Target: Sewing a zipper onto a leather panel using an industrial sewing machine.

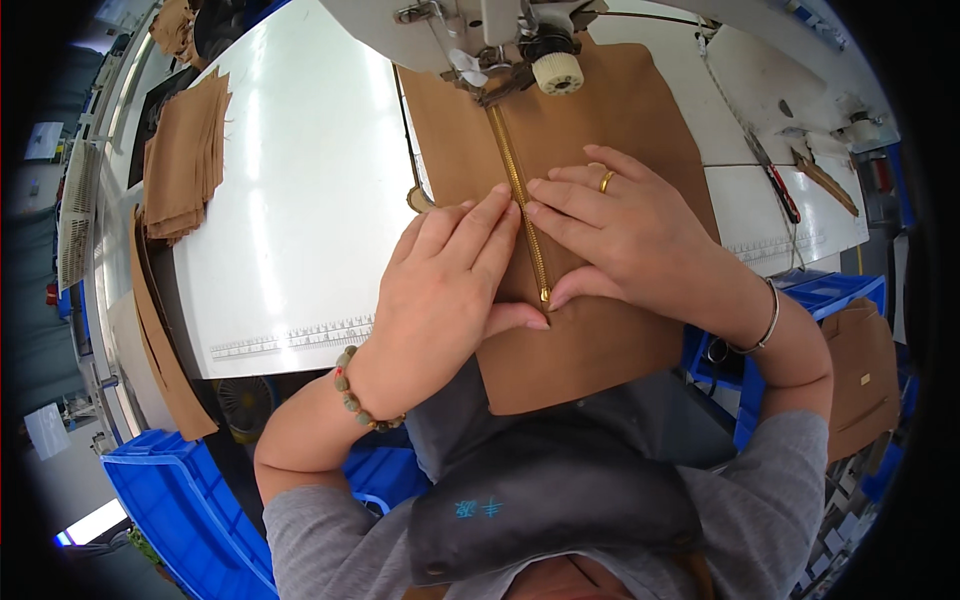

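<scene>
A brown panel (590, 360) lies under the sewing machine head (430, 40) and hangs slightly over the table's near edge. Down its middle runs a gold-toothed zipper (520, 185), with the slider near the lower end and the upper end reaching the machine's presser foot. My left hand (440, 275) rests on the panel left of the teeth, fingers stretched out, thumb below the slider. From the right, my right hand (635, 225) lies with fingers spread, fingertips at the zipper's edge and thumb beside the slider. Neither hand grips anything.
A stack of brown pieces (182, 165) sits on the white table (300, 200) at the left, with long brown strips (160, 340) below it. Red-handled scissors (780, 192) lie at the right. Blue bins (190, 510) stand on both sides, one beside a brown panel (860, 350).
</scene>
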Motion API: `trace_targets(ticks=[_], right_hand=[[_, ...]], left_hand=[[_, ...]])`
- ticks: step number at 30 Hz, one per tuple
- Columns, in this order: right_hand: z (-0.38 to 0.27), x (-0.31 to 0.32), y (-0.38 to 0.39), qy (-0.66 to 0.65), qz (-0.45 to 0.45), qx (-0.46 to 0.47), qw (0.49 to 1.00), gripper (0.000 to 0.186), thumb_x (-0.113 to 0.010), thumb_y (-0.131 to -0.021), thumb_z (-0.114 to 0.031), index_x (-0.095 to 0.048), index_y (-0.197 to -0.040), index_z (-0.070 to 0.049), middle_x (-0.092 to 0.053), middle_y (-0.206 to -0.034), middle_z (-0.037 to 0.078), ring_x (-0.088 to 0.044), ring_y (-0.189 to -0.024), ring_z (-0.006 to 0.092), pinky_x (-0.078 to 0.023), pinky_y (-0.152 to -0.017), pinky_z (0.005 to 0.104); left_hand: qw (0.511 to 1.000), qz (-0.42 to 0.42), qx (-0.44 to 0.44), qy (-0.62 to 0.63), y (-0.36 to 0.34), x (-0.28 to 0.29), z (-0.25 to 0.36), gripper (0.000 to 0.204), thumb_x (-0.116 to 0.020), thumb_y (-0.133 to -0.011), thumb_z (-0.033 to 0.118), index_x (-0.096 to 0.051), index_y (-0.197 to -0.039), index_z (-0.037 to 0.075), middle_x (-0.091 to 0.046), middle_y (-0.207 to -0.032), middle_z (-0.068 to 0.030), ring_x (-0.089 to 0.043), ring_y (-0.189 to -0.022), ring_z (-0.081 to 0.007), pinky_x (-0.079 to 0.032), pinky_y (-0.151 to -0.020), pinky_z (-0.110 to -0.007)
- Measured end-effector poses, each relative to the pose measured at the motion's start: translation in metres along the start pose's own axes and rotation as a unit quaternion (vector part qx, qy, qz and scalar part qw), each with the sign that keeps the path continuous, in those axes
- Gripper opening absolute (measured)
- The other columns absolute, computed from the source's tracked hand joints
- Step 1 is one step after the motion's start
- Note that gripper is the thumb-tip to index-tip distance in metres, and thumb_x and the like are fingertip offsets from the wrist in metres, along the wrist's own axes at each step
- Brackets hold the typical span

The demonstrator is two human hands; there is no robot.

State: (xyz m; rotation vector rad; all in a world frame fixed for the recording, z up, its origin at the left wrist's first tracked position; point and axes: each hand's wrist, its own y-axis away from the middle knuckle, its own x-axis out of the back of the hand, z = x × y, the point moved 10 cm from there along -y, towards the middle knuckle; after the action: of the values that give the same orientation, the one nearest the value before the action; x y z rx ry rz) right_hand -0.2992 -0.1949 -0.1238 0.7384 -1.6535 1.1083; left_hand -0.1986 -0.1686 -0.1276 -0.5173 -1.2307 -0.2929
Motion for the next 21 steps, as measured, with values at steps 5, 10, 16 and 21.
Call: trace_targets(ticks=[5, 10, 16, 21], right_hand=[[0.003, -0.001, -0.001, -0.004, 0.006, 0.002, 1.0, 0.074, -0.079, -0.073, -0.053, -0.07, -0.123, 0.001, -0.068, -0.126, 0.01, -0.063, -0.122, 0.0251, -0.046, -0.114, 0.0492], [0.016, -0.005, -0.01, 0.0, 0.017, -0.004, 1.0, 0.073, -0.078, -0.076, -0.054, -0.07, -0.123, 0.001, -0.068, -0.127, 0.011, -0.064, -0.119, 0.0268, -0.046, -0.113, 0.0471], [0.032, -0.008, -0.023, -0.001, 0.033, -0.001, 0.999, 0.072, -0.078, -0.077, -0.053, -0.07, -0.124, 0.002, -0.069, -0.126, 0.013, -0.066, -0.115, 0.0291, -0.046, -0.111, 0.0445], [0.042, -0.009, -0.032, -0.003, 0.045, -0.003, 0.999, 0.073, -0.078, -0.077, -0.053, -0.07, -0.125, 0.001, -0.07, -0.124, 0.013, -0.067, -0.114, 0.0287, -0.047, -0.109, 0.043]], left_hand=[[1.0, 0.0, -0.01, -0.007, -0.004, 0.001, -0.002, 0.09, -0.085, -0.065, 0.049, -0.064, -0.137, -0.002, -0.062, -0.146, -0.0111, -0.061, -0.114, -0.0304, -0.049, -0.103, -0.04], [1.0, 0.007, -0.014, -0.016, -0.015, 0.002, -0.017, 0.089, -0.084, -0.066, 0.051, -0.064, -0.136, -0.001, -0.063, -0.145, -0.0103, -0.06, -0.111, -0.0309, -0.049, -0.103, -0.041], [0.999, 0.019, -0.024, -0.026, -0.029, 0.005, -0.032, 0.089, -0.083, -0.067, 0.053, -0.065, -0.135, -0.001, -0.063, -0.144, -0.0093, -0.06, -0.109, -0.0308, -0.049, -0.103, -0.041], [0.999, 0.026, -0.025, -0.024, -0.04, 0.006, -0.045, 0.087, -0.083, -0.068, 0.053, -0.066, -0.134, 0.0, -0.064, -0.141, -0.0094, -0.06, -0.11, -0.0312, -0.049, -0.102, -0.042]])
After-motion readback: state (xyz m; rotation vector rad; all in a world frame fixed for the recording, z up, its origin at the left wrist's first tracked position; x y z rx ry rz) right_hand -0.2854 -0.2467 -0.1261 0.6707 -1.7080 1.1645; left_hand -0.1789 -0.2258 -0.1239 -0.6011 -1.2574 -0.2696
